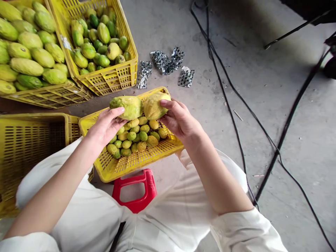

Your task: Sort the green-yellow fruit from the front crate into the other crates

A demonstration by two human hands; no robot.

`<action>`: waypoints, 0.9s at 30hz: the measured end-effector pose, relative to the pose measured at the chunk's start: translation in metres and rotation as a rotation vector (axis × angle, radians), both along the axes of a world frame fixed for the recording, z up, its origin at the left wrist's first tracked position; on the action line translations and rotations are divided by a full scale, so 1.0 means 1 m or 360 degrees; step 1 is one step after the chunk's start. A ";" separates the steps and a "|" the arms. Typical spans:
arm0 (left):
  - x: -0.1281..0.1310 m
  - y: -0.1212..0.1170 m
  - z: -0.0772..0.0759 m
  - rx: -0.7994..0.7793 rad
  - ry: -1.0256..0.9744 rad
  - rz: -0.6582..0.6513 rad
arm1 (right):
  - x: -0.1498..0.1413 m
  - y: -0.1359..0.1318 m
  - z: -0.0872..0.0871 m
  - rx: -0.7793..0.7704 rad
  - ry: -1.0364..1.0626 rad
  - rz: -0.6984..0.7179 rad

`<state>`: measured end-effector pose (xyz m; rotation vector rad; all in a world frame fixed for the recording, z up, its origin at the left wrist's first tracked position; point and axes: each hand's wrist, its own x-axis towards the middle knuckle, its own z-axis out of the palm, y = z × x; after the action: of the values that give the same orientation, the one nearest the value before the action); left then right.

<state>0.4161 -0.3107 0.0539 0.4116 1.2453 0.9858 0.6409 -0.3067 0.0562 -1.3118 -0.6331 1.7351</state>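
My left hand point(107, 126) is closed around a green-yellow papaya point(128, 107), thumb on its near side. In my right hand point(181, 118) is a yellower papaya point(155, 106), gripped at its right end with the thumb on top. The two fruits are side by side, their inner ends close together or touching. Beneath them is a yellow plastic crate point(126, 168) holding many smaller green and yellow fruits point(133, 138). The fingers under both papayas are partly hidden.
A crate of large papayas point(30, 40) and a yellow crate point(115, 75) of smaller ones stand at upper left. Another yellow crate point(31, 140) is at left. Below my hands is a red stool point(151, 187). Silvery wrappers point(168, 60) and black cables point(233, 91) lie on the floor.
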 end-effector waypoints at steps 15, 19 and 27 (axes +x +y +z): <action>0.000 0.005 0.001 0.0061 -0.0044 0.0005 | 0.003 -0.001 -0.005 -0.0024 0.0071 0.0093; 0.001 0.005 0.001 0.0089 -0.0066 0.0034 | 0.005 -0.002 -0.009 -0.0007 0.0086 0.0159; 0.002 0.007 -0.002 -0.0065 -0.0104 0.0183 | 0.005 -0.003 -0.008 0.0095 0.0031 0.0190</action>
<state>0.4178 -0.3040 0.0522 0.2760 1.2383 1.0615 0.6459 -0.3095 0.0479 -1.2366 -0.7600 1.8087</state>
